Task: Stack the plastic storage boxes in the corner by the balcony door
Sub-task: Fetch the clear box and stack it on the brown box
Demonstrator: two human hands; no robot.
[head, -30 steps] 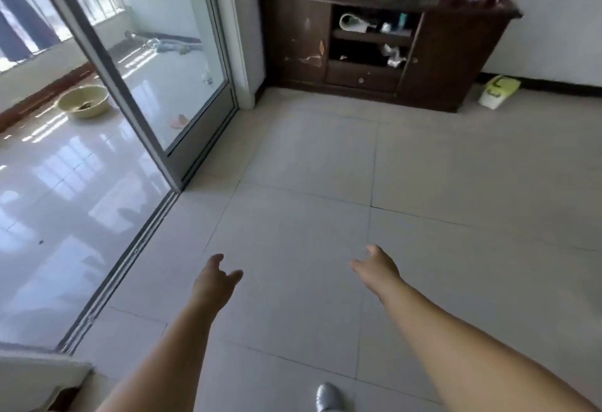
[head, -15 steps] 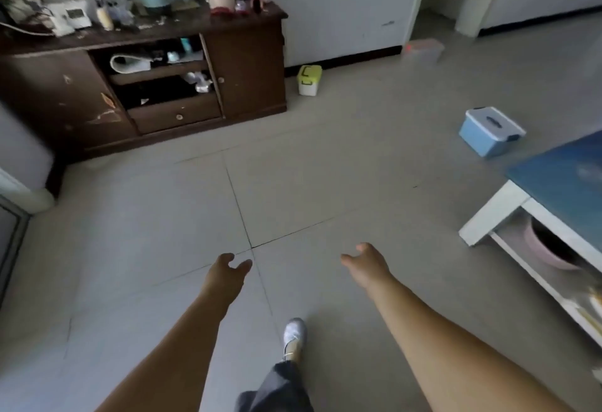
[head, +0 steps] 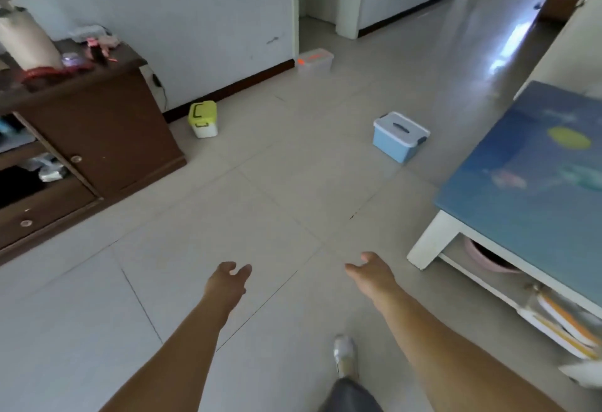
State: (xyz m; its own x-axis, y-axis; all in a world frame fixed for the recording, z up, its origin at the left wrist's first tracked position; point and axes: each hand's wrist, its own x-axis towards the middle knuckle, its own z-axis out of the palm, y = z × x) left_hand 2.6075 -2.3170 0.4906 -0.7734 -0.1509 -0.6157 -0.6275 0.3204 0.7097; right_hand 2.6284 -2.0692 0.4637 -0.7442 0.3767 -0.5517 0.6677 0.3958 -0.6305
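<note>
Three plastic storage boxes stand apart on the tiled floor. A blue box (head: pixel 398 139) with a pale lid and handle sits right of centre, near the low table. A small yellow-green box (head: pixel 203 122) stands by the wall beside the cabinet. A clear box with an orange latch (head: pixel 315 60) rests farther off at the wall corner. My left hand (head: pixel 228 283) and my right hand (head: pixel 371 273) are stretched out over bare floor, fingers loosely spread, holding nothing, well short of every box.
A dark wooden cabinet (head: pixel 94 131) with clutter on top fills the left side. A white low table with a blue top (head: pixel 527 180) stands at the right, with a pink basin and books beneath. My shoe (head: pixel 344 354) is on the floor below. A doorway opens at the back.
The view has swung right, away from the balcony door. The cabinet slid to the left edge, and the blue and clear boxes and the low table came into view. Both hands stayed empty.
</note>
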